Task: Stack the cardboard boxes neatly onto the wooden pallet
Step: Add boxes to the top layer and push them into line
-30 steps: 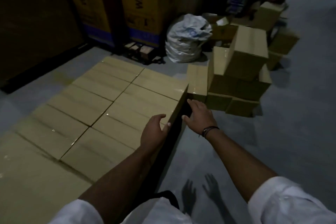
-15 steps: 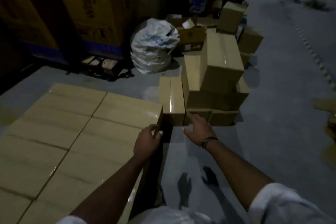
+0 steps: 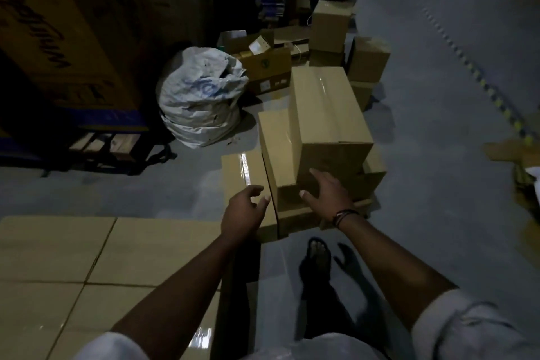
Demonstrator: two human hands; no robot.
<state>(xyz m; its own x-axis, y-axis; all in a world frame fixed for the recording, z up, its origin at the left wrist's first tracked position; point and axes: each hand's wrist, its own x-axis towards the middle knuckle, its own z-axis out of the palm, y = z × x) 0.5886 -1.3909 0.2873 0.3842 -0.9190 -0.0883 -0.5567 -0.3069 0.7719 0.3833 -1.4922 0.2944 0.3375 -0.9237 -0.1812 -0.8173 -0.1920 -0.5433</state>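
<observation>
Grip: nothing held, left hand (image 3: 245, 210) and right hand (image 3: 327, 193) spread loose | Target: taped carton (image 3: 327, 114) just ahead of right hand | Handling: judged stiff, tape slick, weight unknown | Hold: opposite bottom edges advised

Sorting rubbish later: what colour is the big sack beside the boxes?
The sack is white with blue print, seen in the head view.

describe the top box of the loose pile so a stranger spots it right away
Find the white sack on the grey floor; the loose pile of cardboard boxes lies just right of it. The top box rests on that pile, tilted, with glossy tape along its upper face and the right hand spread at its near end.
</observation>
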